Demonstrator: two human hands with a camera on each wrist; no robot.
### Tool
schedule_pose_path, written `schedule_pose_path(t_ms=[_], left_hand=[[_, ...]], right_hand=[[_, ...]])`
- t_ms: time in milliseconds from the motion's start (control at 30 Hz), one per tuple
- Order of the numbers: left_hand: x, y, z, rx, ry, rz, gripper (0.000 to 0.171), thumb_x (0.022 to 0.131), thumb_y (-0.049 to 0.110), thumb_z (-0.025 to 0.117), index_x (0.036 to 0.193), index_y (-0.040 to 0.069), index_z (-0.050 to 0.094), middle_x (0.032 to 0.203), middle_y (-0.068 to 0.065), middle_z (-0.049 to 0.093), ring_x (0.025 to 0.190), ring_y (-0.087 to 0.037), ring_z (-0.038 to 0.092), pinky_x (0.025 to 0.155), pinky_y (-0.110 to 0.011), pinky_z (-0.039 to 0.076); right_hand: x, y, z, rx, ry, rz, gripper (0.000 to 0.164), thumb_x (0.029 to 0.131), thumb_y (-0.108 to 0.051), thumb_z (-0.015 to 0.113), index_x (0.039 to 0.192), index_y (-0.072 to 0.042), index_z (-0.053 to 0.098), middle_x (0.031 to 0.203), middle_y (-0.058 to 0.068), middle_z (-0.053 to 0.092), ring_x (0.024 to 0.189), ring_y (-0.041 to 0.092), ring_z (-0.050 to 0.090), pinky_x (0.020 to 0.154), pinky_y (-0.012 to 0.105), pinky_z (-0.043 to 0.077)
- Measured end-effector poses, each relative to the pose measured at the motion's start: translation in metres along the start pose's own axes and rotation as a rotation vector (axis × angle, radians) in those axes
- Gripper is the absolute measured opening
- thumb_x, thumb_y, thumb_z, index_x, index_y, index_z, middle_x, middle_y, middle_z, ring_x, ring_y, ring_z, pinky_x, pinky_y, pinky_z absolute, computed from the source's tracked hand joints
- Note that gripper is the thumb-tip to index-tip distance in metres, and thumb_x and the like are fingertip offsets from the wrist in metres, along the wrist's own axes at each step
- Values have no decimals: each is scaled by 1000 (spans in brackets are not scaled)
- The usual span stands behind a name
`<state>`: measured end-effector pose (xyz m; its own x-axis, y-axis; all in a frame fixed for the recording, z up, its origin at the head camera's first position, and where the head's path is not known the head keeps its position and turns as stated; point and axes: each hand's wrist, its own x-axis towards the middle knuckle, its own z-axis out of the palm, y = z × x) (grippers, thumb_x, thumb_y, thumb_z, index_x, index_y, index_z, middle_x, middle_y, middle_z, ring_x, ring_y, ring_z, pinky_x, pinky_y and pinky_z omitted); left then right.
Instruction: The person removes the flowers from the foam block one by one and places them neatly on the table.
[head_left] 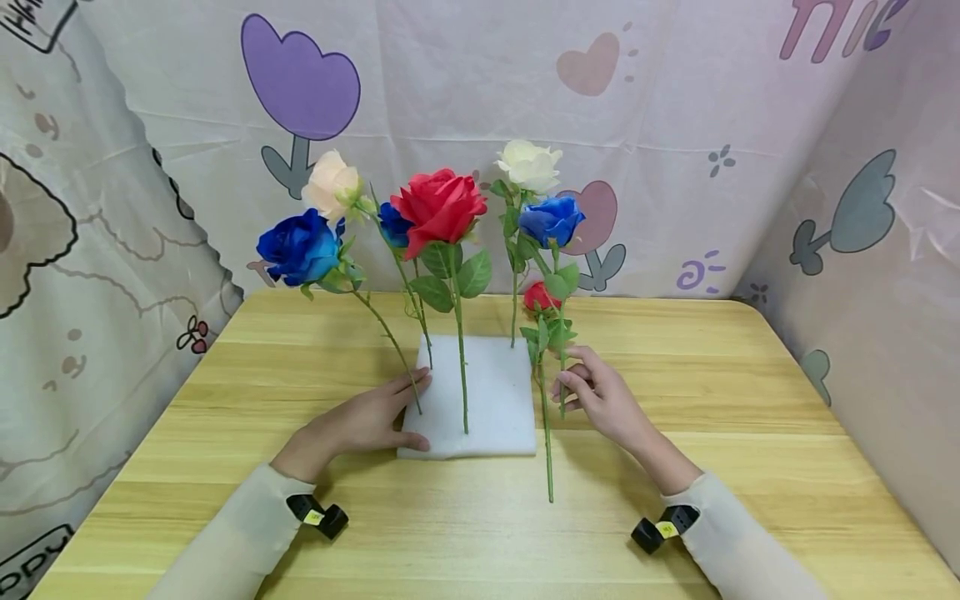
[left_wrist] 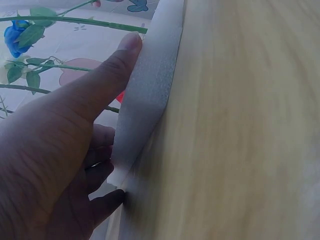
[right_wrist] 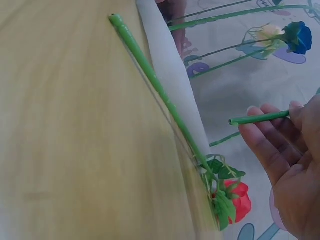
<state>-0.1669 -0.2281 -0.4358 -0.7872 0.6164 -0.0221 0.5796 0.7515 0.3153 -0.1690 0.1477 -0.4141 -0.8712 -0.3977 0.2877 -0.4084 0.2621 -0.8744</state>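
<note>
My left hand (head_left: 375, 417) rests on the left edge of a white foam block (head_left: 498, 400), thumb and fingers spread; in the left wrist view its thumb touches the foam. Beside the block's right edge, my right hand (head_left: 600, 396) pinches the stem of a blue artificial rose (head_left: 552, 221), whose cut lower end shows free in the right wrist view. A large red rose (head_left: 442, 208) stands upright in the block's middle. Around it stand a white rose (head_left: 529, 167), a peach rose (head_left: 330, 183), a left-leaning blue rose (head_left: 300, 247) and another blue rose (head_left: 393, 225), partly hidden.
A smaller red rose (head_left: 542, 297) lies on the wooden table (head_left: 300, 350) along the block's right side, its stem (right_wrist: 155, 80) pointing toward the front. A printed cloth (head_left: 450, 83) hangs behind the table and at both sides.
</note>
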Motion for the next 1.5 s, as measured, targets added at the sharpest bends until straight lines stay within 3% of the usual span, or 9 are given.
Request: schedule_pose_path(t_ms=[333,567,667,800,1033,1267,1500], left_hand=[[-1,3,-1,13,-3,7,109,79,78,53,154,4,25,161,-12,18,144,-31,25,111,-43,34],[-2,2,-6,17,0,6,109,79,76,55,154,3,25,161,-14,18,142,-33,28,109,-45,36],[-2,-2,-9,20,-6,5,109,79,76,56,154,4,25,161,-14,17,142,-33,28,109,-45,35],[-1,-5,-11,29,-5,4,109,78,77,55,155,5,24,161,-13,17,143,-32,27,110,-45,35],[3,-2,-1,-6,25,36,107,79,72,60,152,0,29,159,-18,23,142,-36,29,109,-47,34],[5,-1,10,-19,10,30,108,78,76,56,154,6,26,161,-10,19,143,-30,26,110,-43,34],[1,-2,5,-21,18,-3,110,77,78,56,155,7,25,161,-10,19,143,-31,27,109,-44,36]], right_hand=[[-20,1,-11,6,33,60,24,104,-5,47,127,-8,50,85,13,67,79,35,66,64,38,60],[-27,-3,-15,44,37,78,26,104,-3,45,129,-3,48,87,19,66,81,41,66,65,46,59],[-29,3,-16,49,38,59,25,104,-5,47,128,-4,49,87,17,66,81,38,66,64,44,59],[-31,5,-17,63,39,59,25,104,-4,46,128,-3,48,91,24,65,83,42,65,64,42,59],[-39,7,-26,42,42,106,25,103,-5,47,128,-3,49,94,29,63,84,42,65,64,37,60],[-54,12,-38,17,29,186,33,103,-5,49,134,1,44,94,26,65,82,33,68,63,38,59],[-58,12,-41,91,35,222,34,103,-7,49,135,4,42,95,30,63,83,36,68,63,40,59]])
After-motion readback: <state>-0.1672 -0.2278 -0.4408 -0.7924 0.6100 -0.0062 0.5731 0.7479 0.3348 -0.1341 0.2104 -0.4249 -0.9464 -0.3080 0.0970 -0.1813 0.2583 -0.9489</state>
